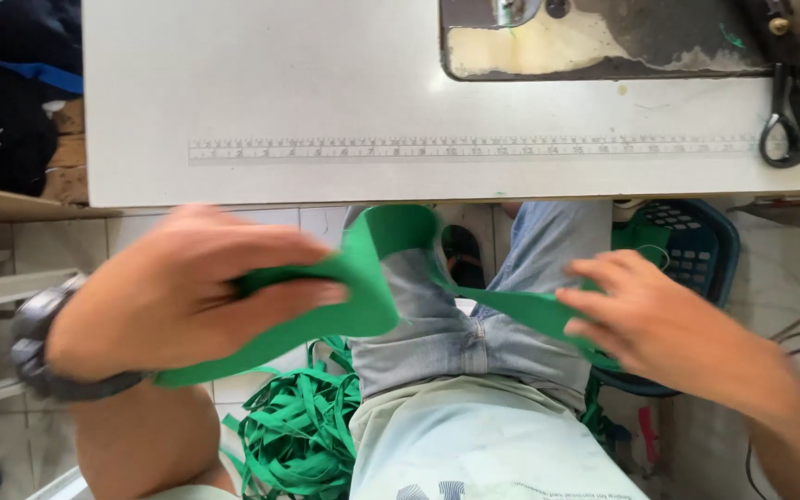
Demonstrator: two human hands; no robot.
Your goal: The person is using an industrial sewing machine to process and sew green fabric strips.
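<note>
— What do the hands have?

— Both grip one green fabric strip [363,296]. The left hand [187,292] is closed around its wide end, fingers folded over the cloth, a dark watch [34,347] on the wrist. The right hand [645,319] pinches the other end between fingertips and thumb. The strip loops up between them, its arch almost touching the front edge of the tabletop [326,93], and hangs over the lap, above the jeans [474,324].

— Any labels or markings nearby?

— A ruler scale [474,148] runs in a long pale band across the white tabletop, parallel to its front edge. The shirt's hem carries dark print, too cut off to make out.

— And around that?

— Black scissors [798,116] lie at the tabletop's right end, just beside the scale's end. A sewing machine bed [604,42], worn and dark, is set into the top at the far edge. Below, a heap of green strips [298,431] lies on the tiled floor beside the left knee. A blue plastic basket [696,245] stands on the right, partly hidden behind the right hand, with green cloth in it.
</note>
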